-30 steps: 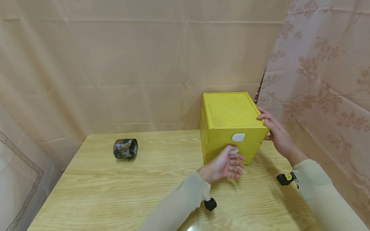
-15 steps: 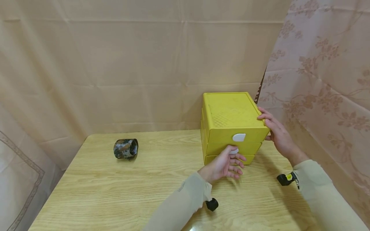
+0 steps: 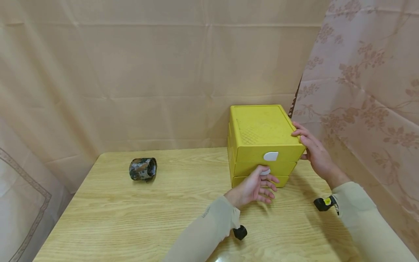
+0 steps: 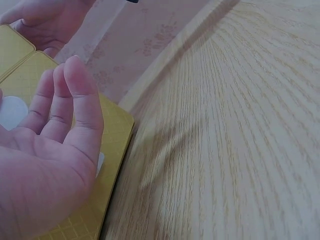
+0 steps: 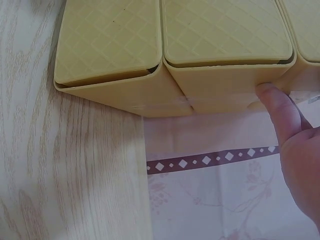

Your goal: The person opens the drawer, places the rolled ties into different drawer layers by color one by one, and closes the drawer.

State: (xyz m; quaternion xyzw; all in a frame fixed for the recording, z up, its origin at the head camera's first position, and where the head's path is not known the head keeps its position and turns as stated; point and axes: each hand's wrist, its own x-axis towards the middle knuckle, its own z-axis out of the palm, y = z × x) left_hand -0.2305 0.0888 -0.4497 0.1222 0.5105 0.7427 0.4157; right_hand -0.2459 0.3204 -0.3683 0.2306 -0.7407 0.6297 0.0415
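In the head view, a yellow three-tier drawer unit (image 3: 265, 125) stands at the table's back right, its drawers pushed in. The top drawer carries a white tab handle (image 3: 271, 156). My left hand (image 3: 250, 185) is at the front, its thumb touching the middle drawer's handle (image 3: 265, 171); the other fingers are loosely extended below. The left wrist view shows those fingers (image 4: 85, 100) raised in front of the drawers. My right hand (image 3: 315, 154) rests against the unit's right side, fingertips over the top edge. In the right wrist view the thumb (image 5: 280, 107) touches the side wall.
A camouflage-patterned cylinder (image 3: 142, 169), open at its right end, lies on the wooden table (image 3: 147, 218) toward the left. A beige curtain (image 3: 147, 72) hangs behind the table, and a floral curtain (image 3: 366, 80) hangs close on the right.
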